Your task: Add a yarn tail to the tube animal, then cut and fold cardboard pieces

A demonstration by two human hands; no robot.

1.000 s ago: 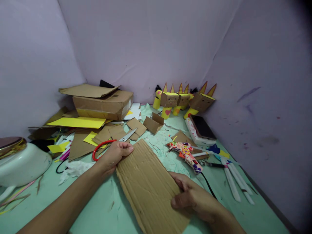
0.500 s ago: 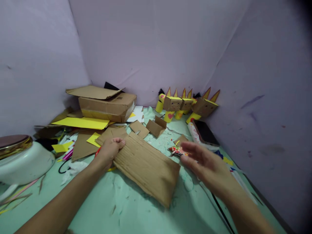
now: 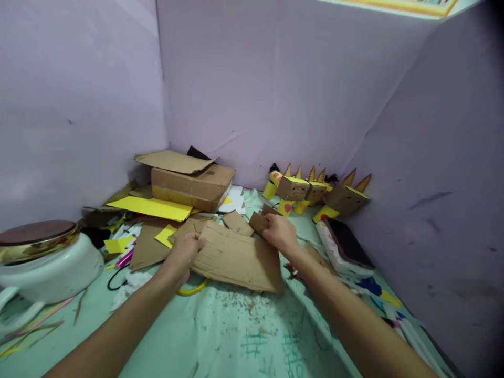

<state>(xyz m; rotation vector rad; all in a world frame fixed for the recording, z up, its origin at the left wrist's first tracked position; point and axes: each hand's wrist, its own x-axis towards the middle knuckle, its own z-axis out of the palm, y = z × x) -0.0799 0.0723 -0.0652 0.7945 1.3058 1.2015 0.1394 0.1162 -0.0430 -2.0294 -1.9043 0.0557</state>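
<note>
My left hand (image 3: pixel 184 257) pinches the left end of a flat brown cardboard sheet (image 3: pixel 240 260), which tilts over the table. Behind the sheet's far right corner, my right hand (image 3: pixel 280 232) has its fingers closed on a small folded cardboard piece (image 3: pixel 259 222). Part of that piece is hidden by my right hand and the sheet. Another small cardboard piece (image 3: pixel 237 222) lies just left of it. A yellow ring-shaped handle (image 3: pixel 192 288) shows under the sheet, near my left wrist.
Cardboard box (image 3: pixel 192 186) and yellow paper (image 3: pixel 151 208) at back left; white mug (image 3: pixel 66 268) at far left. Yellow cardboard animal figures (image 3: pixel 293 189) stand at the back right. A phone (image 3: pixel 348 244) rests on a white case (image 3: pixel 334 254) by the right wall.
My right hand has moved from open in the air, forward and left, onto the small folded cardboard. The sheet stays in my left hand, now turned more level. The view has shifted.
</note>
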